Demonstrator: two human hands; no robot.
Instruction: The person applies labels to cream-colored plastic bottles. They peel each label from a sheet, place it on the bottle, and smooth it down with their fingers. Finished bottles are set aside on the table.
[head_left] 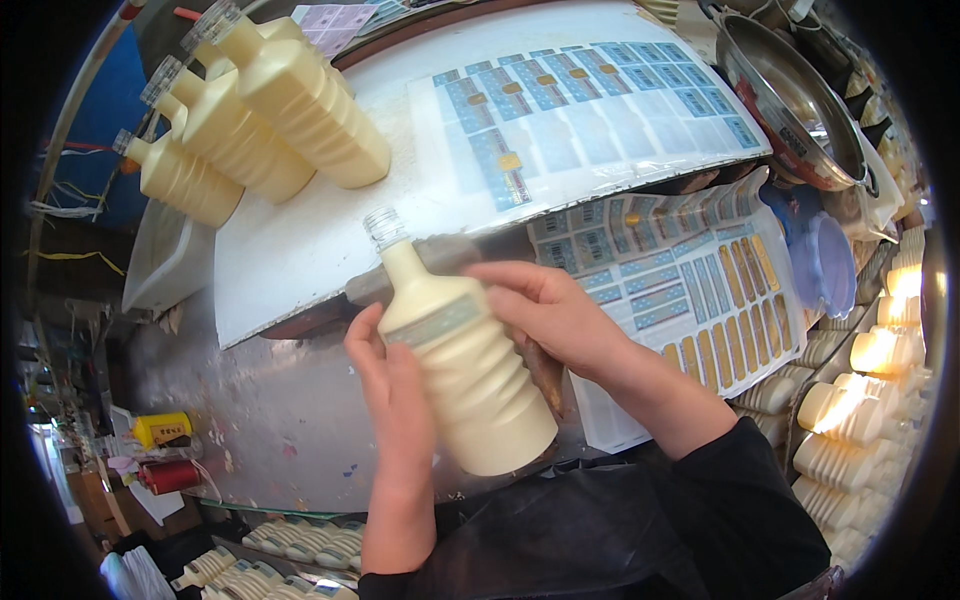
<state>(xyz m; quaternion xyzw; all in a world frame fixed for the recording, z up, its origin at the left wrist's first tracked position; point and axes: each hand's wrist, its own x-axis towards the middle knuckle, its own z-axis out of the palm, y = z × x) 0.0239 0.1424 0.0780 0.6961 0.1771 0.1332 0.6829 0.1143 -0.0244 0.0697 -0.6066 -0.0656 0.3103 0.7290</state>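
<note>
A cream bottle (pixel 480 400) with ridged sides and a clear threaded neck tilts to the upper left between my hands. Round its shoulder runs a pale blue-green label strip (pixel 436 320). My left hand (pixel 395 385) grips the bottle's left side, thumb over the front near the strip's left end. On the right side, the curled fingers of my right hand (pixel 545 305) press at the shoulder by the strip's other end; some fingertips are hidden behind the bottle. To the right lies a sheet of blue and gold label stickers (pixel 690 310), hanging over the board's near edge.
Several cream bottles (pixel 300 110) stand on the white board (pixel 290 270) at upper left. Another sticker sheet (pixel 560 130) lies flat there. A metal pan (pixel 800 100) and a purple-blue tub (pixel 828 262) sit at right. Rows of bottles (pixel 840 460) fill the lower right; a yellow container (pixel 162 430) is at left.
</note>
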